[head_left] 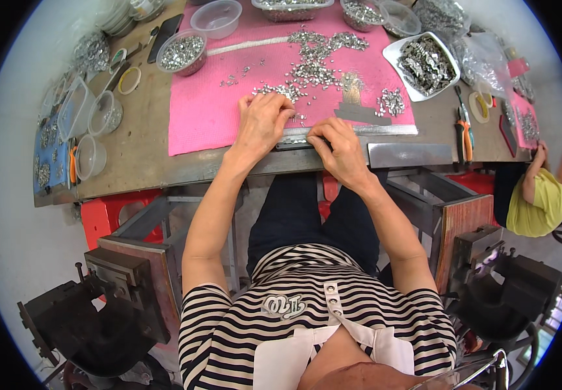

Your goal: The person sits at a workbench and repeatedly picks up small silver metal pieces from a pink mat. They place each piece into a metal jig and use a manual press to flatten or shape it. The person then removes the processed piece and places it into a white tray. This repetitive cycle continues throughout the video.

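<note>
Small shiny metal pieces (313, 71) lie in loose heaps on a pink mat (209, 117). My left hand (265, 120) is at the near edge of these pieces, fingers curled and thumb against them; what they pinch, if anything, is too small to tell. At the table's front edge, a narrow dark strip (294, 145) with small metal bits lies between my hands. My right hand (339, 146) has its fingertips closed at the strip's right end, and what is in them is hidden. Just beyond it rest flat grey metal strips (362, 116).
A plastic tub of metal pieces (182, 53) stands at the back left, a white dish of metal parts (424, 68) at the right. Orange-handled pliers (466, 140) lie beside a flat metal plate (410, 155). Another person in a yellow top (541, 205) sits at far right.
</note>
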Motion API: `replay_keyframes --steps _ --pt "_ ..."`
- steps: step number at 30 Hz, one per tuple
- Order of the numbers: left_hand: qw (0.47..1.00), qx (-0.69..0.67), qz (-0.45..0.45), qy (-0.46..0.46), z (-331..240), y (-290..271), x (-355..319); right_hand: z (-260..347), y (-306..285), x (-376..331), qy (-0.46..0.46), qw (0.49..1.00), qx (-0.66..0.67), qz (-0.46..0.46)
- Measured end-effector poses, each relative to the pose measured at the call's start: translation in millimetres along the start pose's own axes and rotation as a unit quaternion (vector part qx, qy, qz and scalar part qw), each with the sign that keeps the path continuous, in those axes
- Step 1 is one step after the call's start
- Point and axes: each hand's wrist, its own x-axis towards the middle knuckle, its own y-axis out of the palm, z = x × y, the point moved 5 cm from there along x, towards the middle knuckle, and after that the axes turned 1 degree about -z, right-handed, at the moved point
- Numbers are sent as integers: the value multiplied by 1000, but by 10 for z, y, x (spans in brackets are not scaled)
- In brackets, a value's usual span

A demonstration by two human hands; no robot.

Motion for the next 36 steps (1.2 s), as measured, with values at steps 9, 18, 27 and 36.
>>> replay_keyframes --steps 9,18,27,36 --pt "999 51 -16 -7 -21 -60 -82 64 18 -24 -70 995 -68 -27" --pt "997 77 -5 -10 -25 18 -69 -104 -49 190 18 996 -60 63" --pt "997 78 -12 -20 21 -28 -96 -303 230 442 73 980 -131 130" --pt "993 113 12 -42 30 -165 -144 -239 -86 291 115 988 19 103"
